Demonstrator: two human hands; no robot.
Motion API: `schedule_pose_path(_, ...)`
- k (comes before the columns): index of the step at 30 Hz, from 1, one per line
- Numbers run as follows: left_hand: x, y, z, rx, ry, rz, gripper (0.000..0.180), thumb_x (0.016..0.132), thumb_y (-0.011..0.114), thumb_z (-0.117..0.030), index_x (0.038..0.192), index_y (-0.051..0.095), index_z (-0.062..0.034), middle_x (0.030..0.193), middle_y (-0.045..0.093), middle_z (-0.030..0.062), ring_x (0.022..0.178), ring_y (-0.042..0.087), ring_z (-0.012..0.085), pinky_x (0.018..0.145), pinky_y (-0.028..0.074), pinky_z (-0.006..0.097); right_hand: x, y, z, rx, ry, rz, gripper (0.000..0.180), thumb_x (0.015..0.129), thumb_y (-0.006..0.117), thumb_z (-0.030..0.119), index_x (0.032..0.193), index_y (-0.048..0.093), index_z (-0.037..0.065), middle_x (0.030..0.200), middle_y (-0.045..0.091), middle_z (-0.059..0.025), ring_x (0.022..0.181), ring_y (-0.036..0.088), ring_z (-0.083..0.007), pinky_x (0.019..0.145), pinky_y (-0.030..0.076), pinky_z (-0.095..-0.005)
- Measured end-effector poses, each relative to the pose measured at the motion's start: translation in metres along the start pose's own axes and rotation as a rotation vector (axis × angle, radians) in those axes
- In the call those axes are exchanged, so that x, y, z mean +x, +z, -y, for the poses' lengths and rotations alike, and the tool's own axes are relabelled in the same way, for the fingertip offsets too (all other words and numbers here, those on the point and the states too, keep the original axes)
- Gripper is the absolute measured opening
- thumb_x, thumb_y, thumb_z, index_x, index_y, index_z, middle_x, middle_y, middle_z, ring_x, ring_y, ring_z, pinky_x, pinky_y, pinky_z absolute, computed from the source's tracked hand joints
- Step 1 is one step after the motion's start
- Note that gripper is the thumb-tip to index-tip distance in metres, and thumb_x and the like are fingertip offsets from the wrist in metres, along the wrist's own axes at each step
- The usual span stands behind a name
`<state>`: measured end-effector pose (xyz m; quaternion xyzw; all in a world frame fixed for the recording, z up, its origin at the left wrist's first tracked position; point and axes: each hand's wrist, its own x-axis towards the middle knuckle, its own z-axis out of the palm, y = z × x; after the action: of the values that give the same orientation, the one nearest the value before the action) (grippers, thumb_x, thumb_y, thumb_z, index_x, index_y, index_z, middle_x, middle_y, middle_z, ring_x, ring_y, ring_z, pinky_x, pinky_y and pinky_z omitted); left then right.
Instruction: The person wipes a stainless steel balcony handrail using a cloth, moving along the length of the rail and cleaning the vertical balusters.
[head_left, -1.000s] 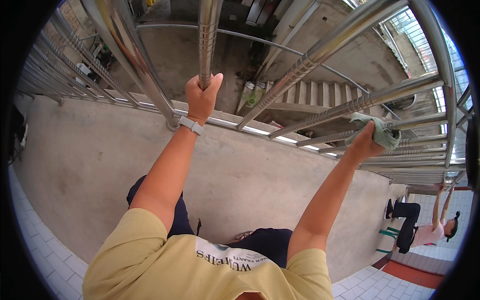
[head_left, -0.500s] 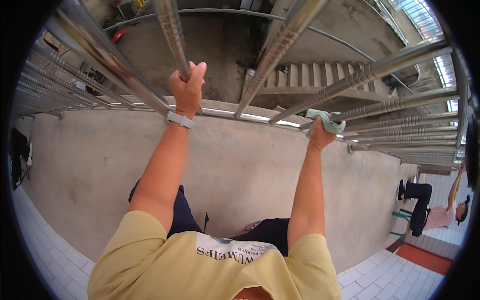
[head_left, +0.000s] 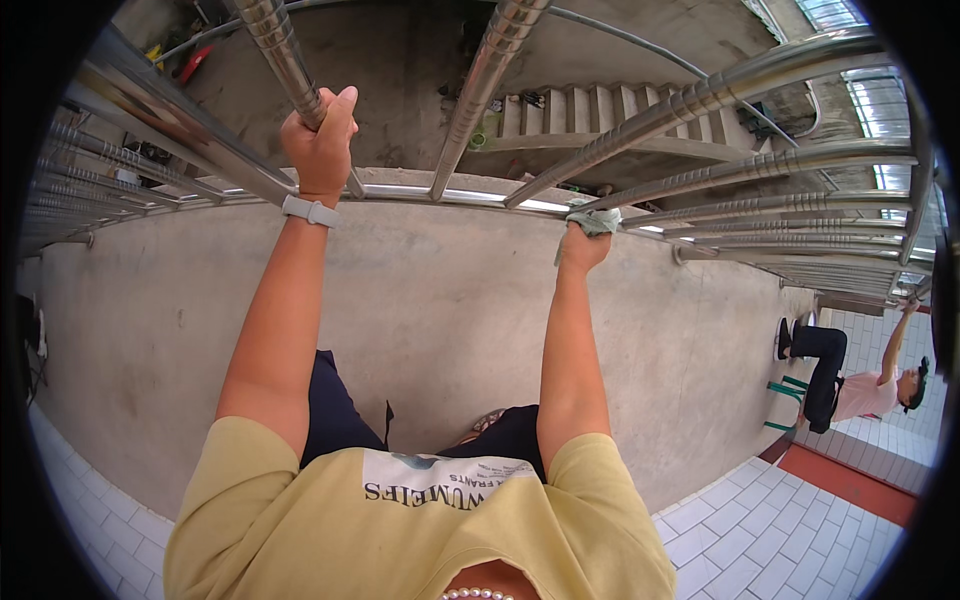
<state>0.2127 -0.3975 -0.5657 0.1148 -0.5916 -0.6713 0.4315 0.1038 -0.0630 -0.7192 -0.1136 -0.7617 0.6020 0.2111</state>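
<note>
My left hand [head_left: 320, 145] grips an upright steel bar [head_left: 285, 60] of a metal railing; a white band sits on that wrist. My right hand [head_left: 585, 245] holds a pale green cloth [head_left: 597, 220] pressed against the lower end of another slanted steel bar [head_left: 700, 100], close to the bottom rail [head_left: 440, 193]. Both arms reach up from my yellow shirt toward the railing above a grey concrete wall [head_left: 430, 320].
Several more steel bars fan out left and right of my hands. Beyond the railing lie concrete stairs [head_left: 590, 110] and a lower floor. At the far right another person [head_left: 860, 380] crouches by the railing on white floor tiles [head_left: 760, 520] with a red strip.
My right hand with the cloth slid down and left along its bar to the bottom rail. The view shifted, and my left hand stays gripped on its bar.
</note>
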Motion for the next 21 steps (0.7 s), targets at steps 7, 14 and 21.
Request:
schedule_pose_path(7,-0.001,0.003,-0.003,0.004,0.013,-0.044,0.037,0.083,0.066,-0.012,0.054,0.043,-0.0098,0.05,0.043,-0.0045,0.047,0.039,0.0037,0.045,0.032,0.022,0.024,-0.003,0.044,0.057,-0.147,0.065,0.048,0.066,0.081,0.015,0.105,0.06,-0.002,0.103,0.065,-0.009,0.091,0.062,-0.0182,0.085,0.047,-0.0297)
schedule_pose_path(14,-0.003,-0.003,-0.001,0.13,0.02,-0.041,0.037,0.086,0.063,-0.015,0.054,0.044,-0.0146,0.05,0.041,-0.0078,0.046,0.036,0.0011,0.043,0.029,0.021,0.046,-0.019,0.161,-0.024,-0.553,-0.214,0.048,0.073,0.08,0.011,0.113,0.058,-0.003,0.11,0.063,-0.0104,0.093,0.06,-0.0183,0.086,0.049,-0.032)
schedule_pose_path(21,-0.003,0.009,-0.004,0.134,0.066,-0.056,0.038,0.083,0.065,-0.015,0.053,0.042,-0.012,0.051,0.039,-0.0086,0.048,0.035,0.0009,0.044,0.028,0.022,-0.011,-0.027,0.279,0.242,-0.725,-0.205,0.032,0.081,0.072,0.009,0.106,0.061,-0.006,0.111,0.064,-0.0115,0.095,0.061,-0.018,0.086,0.048,-0.0292)
